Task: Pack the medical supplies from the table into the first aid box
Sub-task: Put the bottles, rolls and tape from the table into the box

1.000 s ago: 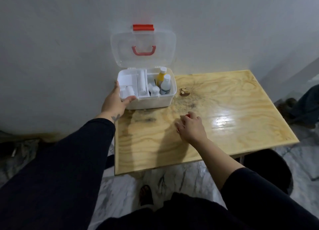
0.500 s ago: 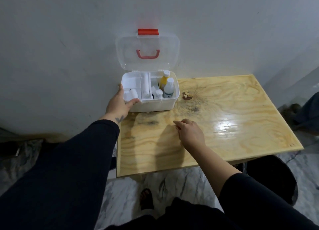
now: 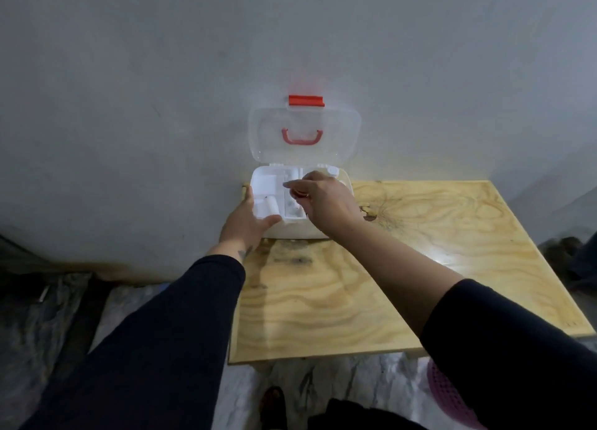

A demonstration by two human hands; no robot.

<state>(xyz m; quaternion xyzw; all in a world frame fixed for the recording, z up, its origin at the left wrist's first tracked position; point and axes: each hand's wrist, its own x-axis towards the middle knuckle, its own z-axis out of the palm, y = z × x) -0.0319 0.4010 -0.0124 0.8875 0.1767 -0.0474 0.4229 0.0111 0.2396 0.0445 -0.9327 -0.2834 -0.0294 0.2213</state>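
The white first aid box [image 3: 292,232] stands open at the table's back left corner, its clear lid [image 3: 303,139] with a red handle leaning on the wall. My left hand [image 3: 247,221] grips the box's front left corner, thumb over the rim beside a white roll [image 3: 269,207]. My right hand [image 3: 324,203] hovers over the box's middle compartments, fingers pinched on a small red item [image 3: 302,193] that is mostly hidden. The hand covers the bottles inside.
The pale wooden table [image 3: 403,268] has a dark knot [image 3: 368,212] just right of the box. A grey wall stands close behind. Marble floor, a foot and a pink basket [image 3: 452,394] lie below the table's front edge.
My right hand lifted a small red item off the table and moved it up over the open box. The left hand stayed on the box's corner. The camera tilted down a bit.
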